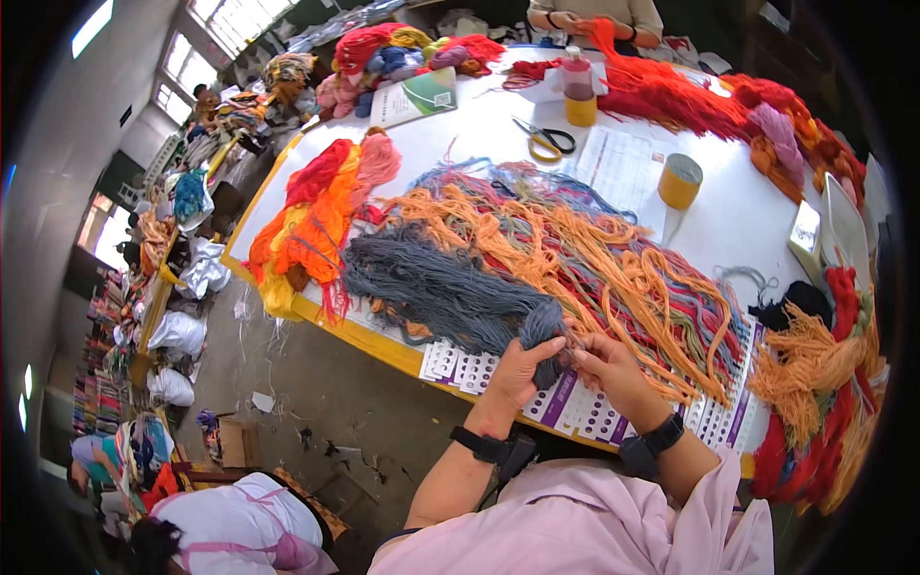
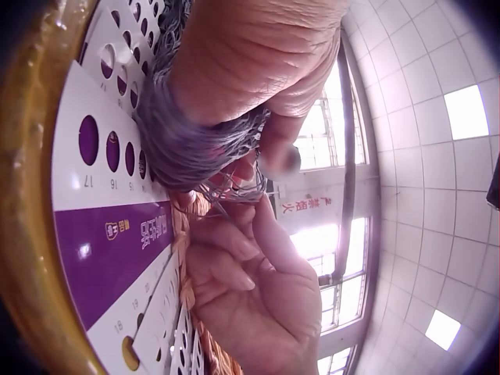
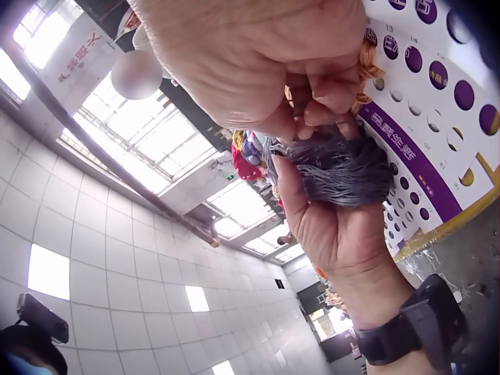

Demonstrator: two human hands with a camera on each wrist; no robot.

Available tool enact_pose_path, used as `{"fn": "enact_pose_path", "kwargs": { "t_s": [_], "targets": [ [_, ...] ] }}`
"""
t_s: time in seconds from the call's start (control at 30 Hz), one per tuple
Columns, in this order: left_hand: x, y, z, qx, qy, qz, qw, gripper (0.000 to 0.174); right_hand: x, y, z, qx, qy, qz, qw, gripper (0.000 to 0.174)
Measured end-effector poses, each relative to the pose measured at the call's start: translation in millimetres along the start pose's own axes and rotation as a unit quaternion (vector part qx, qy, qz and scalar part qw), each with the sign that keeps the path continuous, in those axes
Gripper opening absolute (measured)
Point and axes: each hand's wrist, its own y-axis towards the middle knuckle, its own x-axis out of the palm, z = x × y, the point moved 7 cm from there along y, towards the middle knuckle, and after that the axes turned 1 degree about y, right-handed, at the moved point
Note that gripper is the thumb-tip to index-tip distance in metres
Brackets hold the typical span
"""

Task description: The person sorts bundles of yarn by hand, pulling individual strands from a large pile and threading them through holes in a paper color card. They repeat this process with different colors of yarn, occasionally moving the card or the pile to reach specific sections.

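Observation:
A thick hank of dark grey yarn [image 1: 431, 287] lies along the table's front edge, its near end raised in a bundle. Around that end my left hand [image 1: 518, 371] is curled, thumb over the strands. My right hand [image 1: 613, 369] pinches fine strands at the tip of the same bundle, close to the left fingers. In the left wrist view the grey yarn [image 2: 195, 148] bends round under the left thumb, with thin loose threads at the right fingertips. From the right wrist, the grey bundle [image 3: 336, 168] fills the left palm.
Orange and multicoloured yarn [image 1: 575, 259] spreads behind the hands. White cards with punched holes [image 1: 575, 407] lie beneath, along the yellow table edge. Scissors [image 1: 546, 141], a bottle [image 1: 579, 88] and a yellow tin [image 1: 680, 182] stand farther back. Another person [image 1: 623, 14] sits across the table.

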Motion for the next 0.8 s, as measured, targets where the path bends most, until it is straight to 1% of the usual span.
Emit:
{"fn": "enact_pose_path", "kwargs": {
  "t_s": [0.23,0.33,0.43,0.53,0.73,0.8],
  "targets": [
    [1.3,-1.5,0.2,0.008,-0.007,0.002,1.000,0.030,0.4,-2.0,-1.8,0.000,0.005,0.001,1.000,0.008],
    [3.6,-1.7,0.3,-0.005,-0.022,-0.004,1.000,0.030,0.8,-2.9,-3.6,-0.008,-0.006,0.005,1.000,0.008],
    [0.2,0.2,-2.6,-0.010,-0.027,-0.003,1.000,0.029,-0.1,-2.8,-1.0,-0.016,-0.037,-0.009,0.999,0.008],
    [0.5,-1.7,-1.2,0.003,-0.009,0.004,1.000,0.026,0.6,-3.7,-2.0,-0.018,-0.055,-0.013,0.998,0.008],
    [-0.6,0.7,-4.6,0.005,0.013,-0.018,1.000,0.023,2.3,-4.9,-4.4,-0.016,-0.056,-0.007,0.998,0.009],
    [-2.1,-0.4,-3.5,0.015,0.012,0.002,1.000,0.020,4.8,-3.3,-4.2,-0.023,-0.060,-0.017,0.998,0.010]
  ]
}}
